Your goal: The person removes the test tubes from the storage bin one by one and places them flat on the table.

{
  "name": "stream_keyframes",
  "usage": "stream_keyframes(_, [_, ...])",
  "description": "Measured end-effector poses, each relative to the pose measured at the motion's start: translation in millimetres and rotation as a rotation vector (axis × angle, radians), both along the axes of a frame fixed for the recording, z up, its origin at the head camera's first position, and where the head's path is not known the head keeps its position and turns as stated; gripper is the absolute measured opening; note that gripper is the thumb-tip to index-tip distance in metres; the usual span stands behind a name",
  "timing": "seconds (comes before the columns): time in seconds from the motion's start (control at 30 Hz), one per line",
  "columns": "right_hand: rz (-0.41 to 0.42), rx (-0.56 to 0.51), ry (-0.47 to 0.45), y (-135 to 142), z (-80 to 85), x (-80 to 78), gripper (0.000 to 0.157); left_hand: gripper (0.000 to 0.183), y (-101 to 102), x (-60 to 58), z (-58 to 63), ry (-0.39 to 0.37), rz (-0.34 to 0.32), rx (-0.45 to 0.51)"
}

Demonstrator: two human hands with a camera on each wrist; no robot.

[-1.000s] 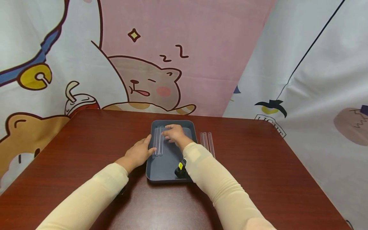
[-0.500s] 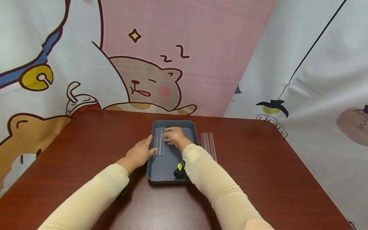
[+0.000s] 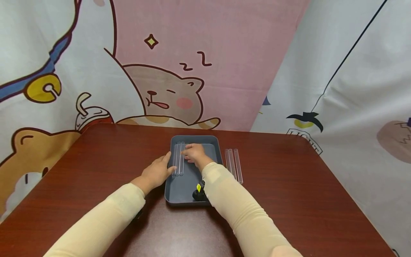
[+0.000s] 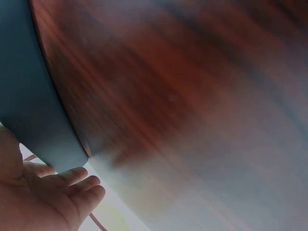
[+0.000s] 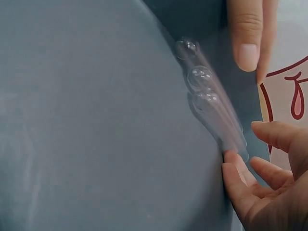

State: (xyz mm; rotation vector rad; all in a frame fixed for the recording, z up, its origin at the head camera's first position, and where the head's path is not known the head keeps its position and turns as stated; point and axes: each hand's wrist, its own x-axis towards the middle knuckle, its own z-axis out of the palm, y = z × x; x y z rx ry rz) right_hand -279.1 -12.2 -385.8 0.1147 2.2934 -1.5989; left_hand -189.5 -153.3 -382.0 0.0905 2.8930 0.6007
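Note:
Three clear test tubes (image 3: 180, 162) lie side by side along the left side of a dark grey tray (image 3: 179, 197). In the right wrist view their rounded ends (image 5: 199, 77) face the camera. My right hand (image 3: 194, 153) is inside the tray; fingertips touch or nearly touch the far part of the rightmost tube, with the fingers loosely bent and not wrapped round it. Against the tray's left wall lies my left hand (image 3: 155, 173), its thumb reaching over the rim. Its fingers (image 4: 84, 192) are extended beside the outer wall (image 4: 38, 91) in the left wrist view.
Several more clear tubes (image 3: 237, 162) lie on the brown table (image 3: 289, 200) just right of the tray, partly behind the right sleeve. A black device with a yellow mark (image 3: 198, 192) sits by the right wrist. A printed cloth (image 3: 244, 71) hangs behind the table.
The right hand's fingers have drawn slightly closer together beside the tubes. The left hand stays at the tray's left wall, and the tubes lie as before.

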Motion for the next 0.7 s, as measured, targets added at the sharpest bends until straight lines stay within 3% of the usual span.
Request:
stream_keyframes(0.27, [-0.017, 0.059, 0.031, -2.8, 0.0, 2.1, 0.046, 0.073, 1.4, 0.2, 0.5, -0.007, 0.004, 0.001])
stream_keyframes(0.7, [-0.045, 0.015, 0.005, -2.6, -3.7, 0.2, 0.048, 0.073, 0.0, -0.4, -0.4, 0.000, 0.004, -0.001])
